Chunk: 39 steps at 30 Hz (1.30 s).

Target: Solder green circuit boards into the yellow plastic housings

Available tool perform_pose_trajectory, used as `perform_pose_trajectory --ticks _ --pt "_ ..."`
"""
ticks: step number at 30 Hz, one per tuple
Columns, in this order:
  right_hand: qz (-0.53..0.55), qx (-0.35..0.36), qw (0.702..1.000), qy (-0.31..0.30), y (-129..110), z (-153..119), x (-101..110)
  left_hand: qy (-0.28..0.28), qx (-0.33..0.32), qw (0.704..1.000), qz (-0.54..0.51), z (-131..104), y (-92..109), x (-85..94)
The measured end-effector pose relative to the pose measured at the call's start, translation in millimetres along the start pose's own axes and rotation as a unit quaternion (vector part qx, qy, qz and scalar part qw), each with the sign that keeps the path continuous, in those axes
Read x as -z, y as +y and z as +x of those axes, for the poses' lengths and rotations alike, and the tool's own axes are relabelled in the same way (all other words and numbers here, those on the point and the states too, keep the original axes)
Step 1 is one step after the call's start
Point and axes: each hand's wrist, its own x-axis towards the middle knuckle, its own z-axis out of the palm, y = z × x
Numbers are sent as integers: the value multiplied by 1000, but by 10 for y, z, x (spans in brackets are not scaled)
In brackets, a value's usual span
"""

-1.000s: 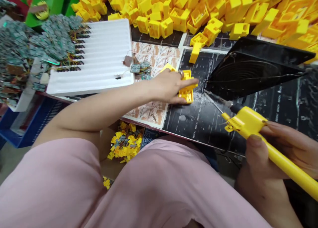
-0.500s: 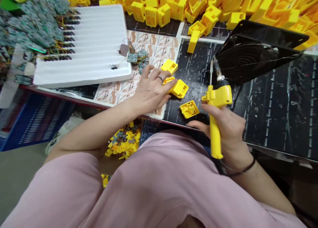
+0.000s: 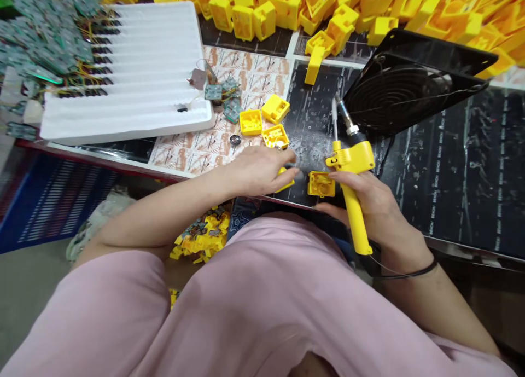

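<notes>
My left hand [image 3: 262,170] is closed over a yellow housing [image 3: 285,180] near the table's front edge, its fingers partly covering it. Above that hand lie three more yellow cases: an open one [image 3: 250,122], another [image 3: 275,108] and one just past the fingers [image 3: 275,136]. A small round dark part [image 3: 235,140] sits beside them. My right hand [image 3: 371,202] is wrapped round a yellow soldering gun [image 3: 355,202], its metal tip pointing up and away. Just left of the gun, an open yellow case [image 3: 321,184] rests on the black surface, near the right hand's fingertips.
A white ribbed foam tray [image 3: 151,54] and a heap of circuit boards [image 3: 45,32] are at the left. A black fan [image 3: 402,92] stands beyond the gun. Yellow cases [image 3: 320,5] pile along the back. A blue crate [image 3: 53,202] is below the table, left.
My left hand has moved nearer the front edge, uncovering yellow cases and the round part. The open case near my right hand has turned and shifted right. The soldering gun has tilted slightly left.
</notes>
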Motion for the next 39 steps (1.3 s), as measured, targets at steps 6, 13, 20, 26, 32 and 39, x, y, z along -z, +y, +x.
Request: perform_pose_trajectory --ticks 6,13,20,26,32,39 --pt "-187 -1 981 52 -92 55 -15 137 71 982 105 -239 -2 -125" --pt "-268 -1 963 27 -118 146 -149 213 10 975 64 -370 -83 -378" --pt "-70 45 996 10 -11 164 -187 181 -159 970 -38 -468 -226 -437" --pt "-14 33 999 11 34 178 -256 245 -35 967 -61 -474 -68 -683" --pt "10 -29 997 75 18 178 -200 223 25 974 -37 -498 -600 -213" --pt "-11 -49 986 159 -16 175 -230 140 46 988 45 -194 -1358 -7"
